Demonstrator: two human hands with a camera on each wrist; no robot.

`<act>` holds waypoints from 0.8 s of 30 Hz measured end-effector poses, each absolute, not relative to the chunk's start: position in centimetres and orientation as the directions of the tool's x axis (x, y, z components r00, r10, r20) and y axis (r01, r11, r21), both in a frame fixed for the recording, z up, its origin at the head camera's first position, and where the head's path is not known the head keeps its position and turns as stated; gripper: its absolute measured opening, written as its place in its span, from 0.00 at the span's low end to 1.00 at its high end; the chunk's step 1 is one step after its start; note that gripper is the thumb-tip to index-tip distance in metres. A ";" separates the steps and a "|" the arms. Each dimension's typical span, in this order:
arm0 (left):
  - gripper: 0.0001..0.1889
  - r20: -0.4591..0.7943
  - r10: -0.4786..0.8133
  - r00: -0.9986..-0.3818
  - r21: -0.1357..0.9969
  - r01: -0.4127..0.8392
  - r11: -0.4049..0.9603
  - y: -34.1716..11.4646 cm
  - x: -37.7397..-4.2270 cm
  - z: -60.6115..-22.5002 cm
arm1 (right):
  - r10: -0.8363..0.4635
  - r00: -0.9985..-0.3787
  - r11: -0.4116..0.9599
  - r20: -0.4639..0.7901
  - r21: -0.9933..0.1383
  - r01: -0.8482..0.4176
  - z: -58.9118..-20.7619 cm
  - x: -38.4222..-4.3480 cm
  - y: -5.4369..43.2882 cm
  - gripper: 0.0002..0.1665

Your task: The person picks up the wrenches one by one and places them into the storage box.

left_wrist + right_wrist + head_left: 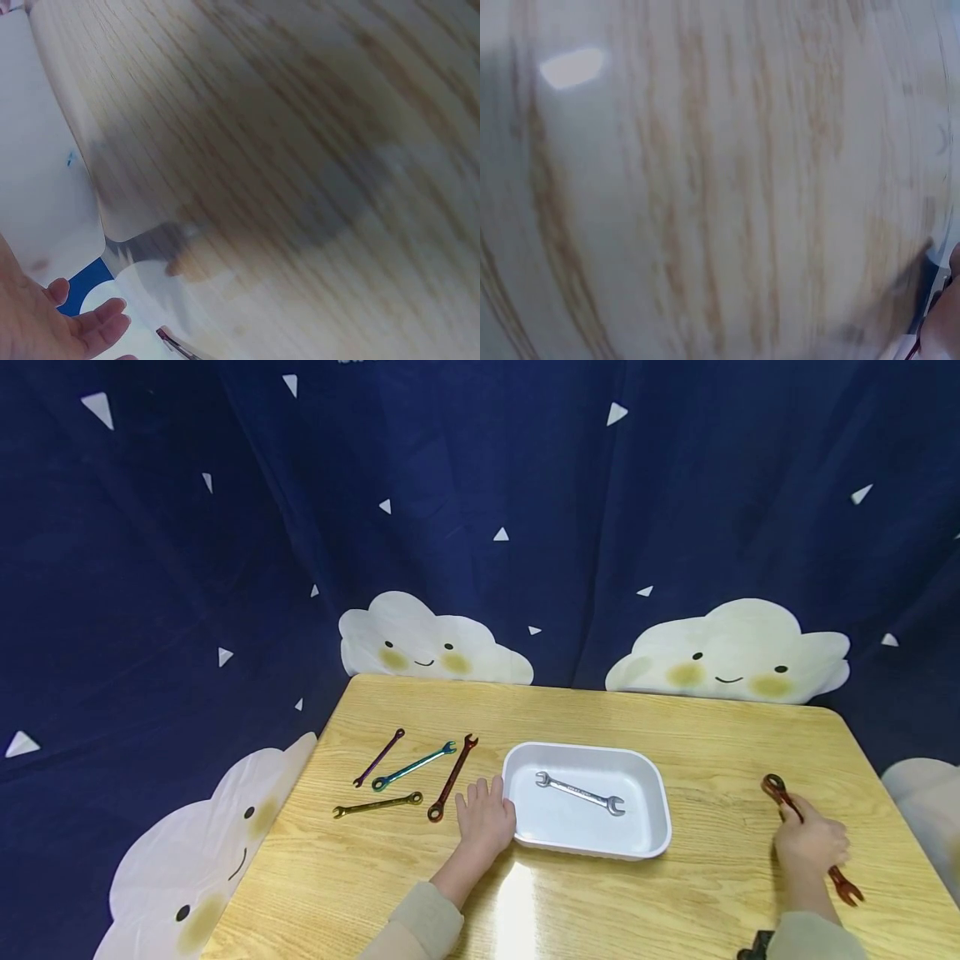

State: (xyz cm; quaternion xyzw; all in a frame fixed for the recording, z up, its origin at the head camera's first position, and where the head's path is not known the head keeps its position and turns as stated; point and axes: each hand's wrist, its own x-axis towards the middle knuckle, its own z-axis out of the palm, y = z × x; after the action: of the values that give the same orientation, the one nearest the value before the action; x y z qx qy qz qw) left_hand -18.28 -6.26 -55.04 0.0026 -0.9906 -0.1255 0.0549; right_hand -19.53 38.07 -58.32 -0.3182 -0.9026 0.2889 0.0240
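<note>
On the right of the table my right hand (810,843) grips a red combination wrench (844,885) by its middle; the ring end and the open end stick out on either side. My left hand (484,817) lies with extended fingers at the left side of a white plastic tray (555,832), its thumb side against the rim. A silver open-end wrench (577,792) lies inside the tray. The left wrist view shows loosely spread left fingers (97,322) beside the white tray (37,150). Only a sliver of the right hand (941,322) appears in the right wrist view.
Left of the tray lie a dark red wrench (453,778), a teal wrench (415,767), a purple wrench (380,758) and a gold wrench (378,806). Behind the wooden table (720,752) hangs a dark blue curtain (450,460) with cloud prints.
</note>
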 end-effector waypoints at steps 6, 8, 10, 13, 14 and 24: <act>0.15 0.093 -0.015 -0.996 0.247 0.009 0.969 -6.3 -18.5 -55.4 | 0.576 -0.808 0.650 -0.126 -0.529 0.546 -58.0 -19.7 37.5 0.27; 0.15 0.087 -0.014 -0.996 0.248 0.008 0.969 -6.3 -18.5 -55.5 | 0.573 -0.812 0.649 -0.111 -0.544 0.532 -57.8 -19.8 37.3 0.27; 0.15 0.084 -0.013 -0.996 0.251 0.008 0.968 -6.3 -18.5 -55.4 | 0.564 -0.819 0.655 -0.104 -0.547 0.521 -57.7 -19.8 37.2 0.27; 0.15 0.078 -0.010 -0.997 0.250 0.010 0.968 -6.3 -18.4 -55.3 | 0.554 -0.827 0.657 -0.095 -0.559 0.505 -57.5 -19.9 37.0 0.27; 0.15 0.078 -0.010 -0.997 0.250 0.010 0.968 -6.3 -18.4 -55.3 | 0.551 -0.830 0.661 -0.089 -0.559 0.500 -57.5 -20.0 36.9 0.27; 0.16 0.072 -0.009 -0.997 0.253 0.009 0.967 -6.3 -18.4 -55.2 | 0.512 -0.859 0.689 -0.022 -0.587 0.425 -57.1 -20.5 35.7 0.25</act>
State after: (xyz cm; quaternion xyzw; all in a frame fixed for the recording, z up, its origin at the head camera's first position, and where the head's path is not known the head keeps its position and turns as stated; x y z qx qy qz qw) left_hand -18.42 -6.34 -55.17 0.0001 -0.9911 -0.1278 0.0361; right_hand -20.46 35.70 -57.07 -0.2557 -0.9162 0.3002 0.0718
